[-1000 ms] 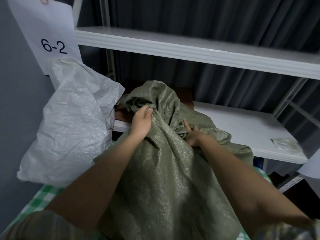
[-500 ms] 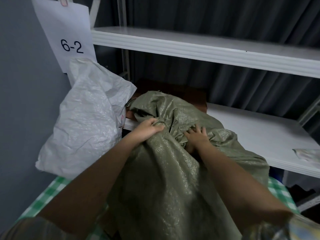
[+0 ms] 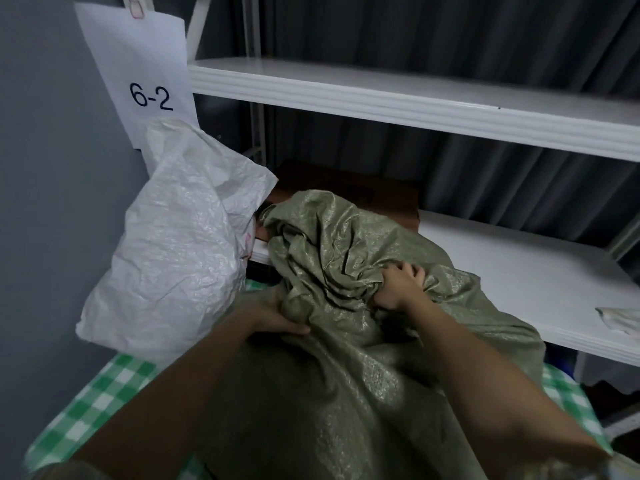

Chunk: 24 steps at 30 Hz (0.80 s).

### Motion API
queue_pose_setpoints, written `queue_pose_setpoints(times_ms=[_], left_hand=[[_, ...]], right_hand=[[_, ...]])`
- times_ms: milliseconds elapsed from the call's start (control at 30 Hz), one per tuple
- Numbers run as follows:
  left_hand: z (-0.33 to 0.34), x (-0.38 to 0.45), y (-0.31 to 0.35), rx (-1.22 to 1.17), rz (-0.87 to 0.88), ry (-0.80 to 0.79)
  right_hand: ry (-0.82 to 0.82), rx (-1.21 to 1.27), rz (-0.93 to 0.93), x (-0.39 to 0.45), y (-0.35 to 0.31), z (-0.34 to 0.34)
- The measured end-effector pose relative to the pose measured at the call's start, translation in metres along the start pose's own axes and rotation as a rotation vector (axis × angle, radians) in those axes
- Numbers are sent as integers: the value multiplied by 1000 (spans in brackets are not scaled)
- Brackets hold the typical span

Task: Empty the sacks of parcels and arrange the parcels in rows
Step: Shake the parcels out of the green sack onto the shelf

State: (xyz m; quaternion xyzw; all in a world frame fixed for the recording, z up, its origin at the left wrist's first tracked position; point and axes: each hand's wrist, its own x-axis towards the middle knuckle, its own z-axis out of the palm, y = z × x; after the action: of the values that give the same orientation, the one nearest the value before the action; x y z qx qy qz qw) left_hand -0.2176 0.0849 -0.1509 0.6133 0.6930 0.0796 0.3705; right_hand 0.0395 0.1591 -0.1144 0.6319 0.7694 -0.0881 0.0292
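A large olive-green woven sack (image 3: pixel 346 375) stands in front of me on a green checked cloth, its crumpled top leaning onto the lower white shelf (image 3: pixel 519 292). My left hand (image 3: pixel 277 317) grips a fold of the sack on its left side. My right hand (image 3: pixel 398 285) clutches bunched fabric near the sack's top. A brown cardboard parcel (image 3: pixel 346 188) lies on the shelf behind the sack's mouth, mostly hidden. A full white woven sack (image 3: pixel 173 251) leans against the grey wall at the left.
An upper white shelf (image 3: pixel 381 95) runs across above. A paper sign reading 6-2 (image 3: pixel 145 71) hangs at top left. A crumpled pale scrap (image 3: pixel 620 320) lies at the shelf's right end. The green checked cloth (image 3: pixel 93 407) covers the surface below.
My left hand has dropped from the sack's top to a lower fold on its left side. My right hand has shifted right and taken a tighter hold. The sack's top has slumped lower.
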Motion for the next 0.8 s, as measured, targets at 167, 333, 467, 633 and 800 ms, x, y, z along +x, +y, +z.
queue_pose_setpoints(times_ms=[167, 333, 467, 633, 800], left_hand=[[6, 8, -9, 36, 34, 24], [-12, 0, 30, -154, 14, -112], [-33, 9, 73, -756, 28, -80], [-54, 0, 143, -1083, 187, -144], [-61, 6, 170, -1143, 153, -125]], right_hand=[[147, -91, -105, -3, 0, 7], [293, -108, -199, -12, 1, -20], [433, -123, -245, -21, 0, -55], [418, -216, -239, -28, -5, -92], [510, -19, -360, -42, -16, -111]])
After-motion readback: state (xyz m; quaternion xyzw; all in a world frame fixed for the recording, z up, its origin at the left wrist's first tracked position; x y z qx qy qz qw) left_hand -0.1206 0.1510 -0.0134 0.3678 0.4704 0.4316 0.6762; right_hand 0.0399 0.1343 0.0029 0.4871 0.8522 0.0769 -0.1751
